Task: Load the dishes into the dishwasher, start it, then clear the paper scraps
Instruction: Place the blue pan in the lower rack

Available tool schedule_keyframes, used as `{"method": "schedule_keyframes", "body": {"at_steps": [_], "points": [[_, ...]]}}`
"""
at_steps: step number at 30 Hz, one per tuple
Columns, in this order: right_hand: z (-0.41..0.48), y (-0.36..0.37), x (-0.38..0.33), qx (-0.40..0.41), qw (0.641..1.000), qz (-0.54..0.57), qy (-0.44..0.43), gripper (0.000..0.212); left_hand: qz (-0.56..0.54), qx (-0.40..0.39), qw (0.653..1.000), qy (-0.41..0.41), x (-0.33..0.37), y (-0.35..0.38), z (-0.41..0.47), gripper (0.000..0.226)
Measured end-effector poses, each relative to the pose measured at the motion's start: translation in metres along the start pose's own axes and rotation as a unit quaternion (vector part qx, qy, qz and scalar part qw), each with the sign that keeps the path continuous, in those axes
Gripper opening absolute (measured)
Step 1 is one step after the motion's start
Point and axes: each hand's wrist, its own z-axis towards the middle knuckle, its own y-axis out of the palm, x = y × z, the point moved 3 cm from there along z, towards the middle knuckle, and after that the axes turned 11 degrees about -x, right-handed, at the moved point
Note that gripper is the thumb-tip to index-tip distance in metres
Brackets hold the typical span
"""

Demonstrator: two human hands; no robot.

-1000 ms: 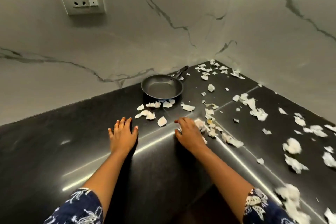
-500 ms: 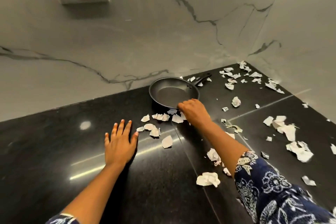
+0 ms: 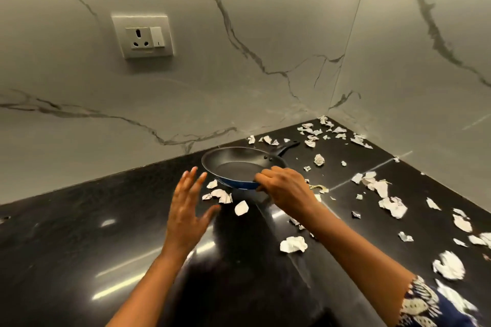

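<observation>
The right hand [image 3: 285,188] now grips the pan [image 3: 233,164] rim at 4 o'clock and raises it. The left hand [image 3: 187,210] has left the tabletop [image 3: 79,233], fingers spread and empty. Dish loading is starting; the paper scraps [image 3: 293,244] remain.

Held the left hand [image 3: 186,214] open, fingers straight and spread, pointing forward. Gripped the pan [image 3: 236,166] by its near rim with the right hand [image 3: 287,188], fingers curled over

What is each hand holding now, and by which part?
The right hand grips the frying pan by the near side of its rim. The left hand is open and holds nothing.
</observation>
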Motion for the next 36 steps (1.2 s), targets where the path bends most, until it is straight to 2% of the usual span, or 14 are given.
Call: {"method": "schedule_keyframes", "body": {"at_steps": [2, 6, 10, 13, 19, 23, 27, 29, 30, 31, 33, 34, 35, 36], "points": [[-0.017, -0.029, -0.024, 0.018, 1.0, 0.006, 0.004, 0.02, 0.042, -0.004, 0.996, 0.083, 0.021, -0.015, -0.006, 0.083], [-0.057, -0.081, -0.078, 0.026, 0.999, 0.039, -0.007, 0.021, 0.065, 0.025, 0.985, 0.159, 0.044, -0.053, -0.032, 0.089], [-0.107, -0.118, -0.141, 0.013, 0.998, 0.066, -0.002, 0.014, 0.063, 0.03, 0.967, 0.246, 0.07, -0.099, -0.075, 0.062], [-0.147, -0.135, -0.187, 0.032, 0.993, 0.103, 0.045, 0.027, 0.016, 0.021, 0.956, 0.293, 0.09, -0.129, -0.117, 0.045], [-0.235, -0.16, -0.257, 0.089, 0.96, 0.205, 0.169, 0.034, -0.055, -0.035, 0.959, 0.274, 0.132, -0.161, -0.206, 0.049], [-0.308, -0.166, -0.275, 0.148, 0.882, 0.31, 0.323, 0.03, -0.15, -0.047, 0.966, 0.206, 0.149, -0.163, -0.251, 0.055], [-0.397, -0.154, -0.284, 0.118, 0.851, 0.227, 0.459, 0.06, -0.287, -0.06, 0.946, 0.137, 0.167, -0.155, -0.299, 0.057], [-0.442, -0.15, -0.294, 0.165, 0.779, 0.244, 0.553, 0.067, -0.335, -0.074, 0.932, 0.118, 0.189, -0.153, -0.322, 0.062], [-0.463, -0.15, -0.302, 0.215, 0.718, 0.288, 0.596, 0.072, -0.361, -0.084, 0.922, 0.111, 0.202, -0.151, -0.335, 0.063], [-0.482, -0.148, -0.309, 0.273, 0.639, 0.36, 0.623, 0.083, -0.386, -0.093, 0.912, 0.106, 0.211, -0.149, -0.347, 0.062], [-0.521, -0.145, -0.327, 0.399, 0.44, 0.542, 0.594, 0.117, -0.421, -0.117, 0.896, 0.083, 0.233, -0.139, -0.374, 0.061], [-0.541, -0.144, -0.337, 0.44, 0.35, 0.625, 0.542, 0.123, -0.427, -0.133, 0.892, 0.066, 0.244, -0.132, -0.389, 0.062], [-0.56, -0.143, -0.347, 0.459, 0.29, 0.677, 0.497, 0.116, -0.426, -0.147, 0.891, 0.058, 0.255, -0.125, -0.406, 0.068], [-0.577, -0.142, -0.356, 0.471, 0.256, 0.702, 0.468, 0.103, -0.417, -0.16, 0.893, 0.059, 0.265, -0.12, -0.421, 0.075]]}}
